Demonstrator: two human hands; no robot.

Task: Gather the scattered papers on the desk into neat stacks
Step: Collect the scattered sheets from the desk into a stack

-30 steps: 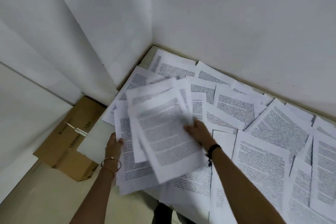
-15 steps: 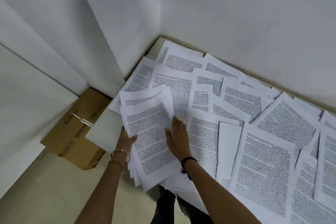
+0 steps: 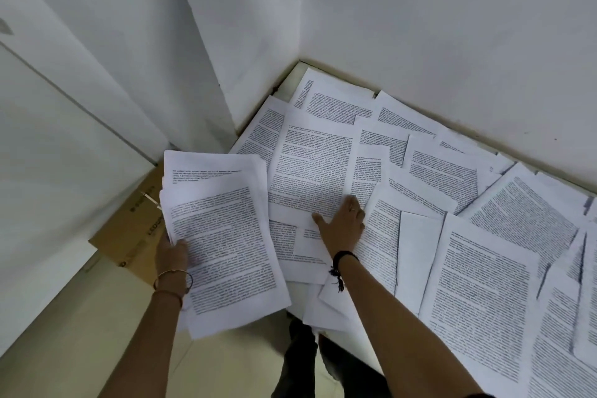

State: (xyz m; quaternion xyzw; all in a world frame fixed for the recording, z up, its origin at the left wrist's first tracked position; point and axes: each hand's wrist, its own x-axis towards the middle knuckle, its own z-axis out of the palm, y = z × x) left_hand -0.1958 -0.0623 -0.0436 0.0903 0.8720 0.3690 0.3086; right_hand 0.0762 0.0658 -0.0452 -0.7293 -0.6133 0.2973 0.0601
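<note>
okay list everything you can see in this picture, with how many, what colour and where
Loose printed white paper sheets: many, overlapping, covering the desk.
Gathered bundle of printed white sheets: one, uneven, past the desk's left edge.
Pale desk: one, bare at the far corner.
Brown cardboard box: one, on the floor, left.
White walls: meeting behind the desk.
Beige floor: lower left.
Left hand: fingers gripping the bundle; thin bangles on wrist.
Right hand: flat on a sheet; black wristband.

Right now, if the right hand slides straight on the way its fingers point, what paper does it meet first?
Probably the narrow printed sheet just beyond the right hand, which lies flat on a larger printed page. Which sheet overlaps which there is hard to tell.
</note>
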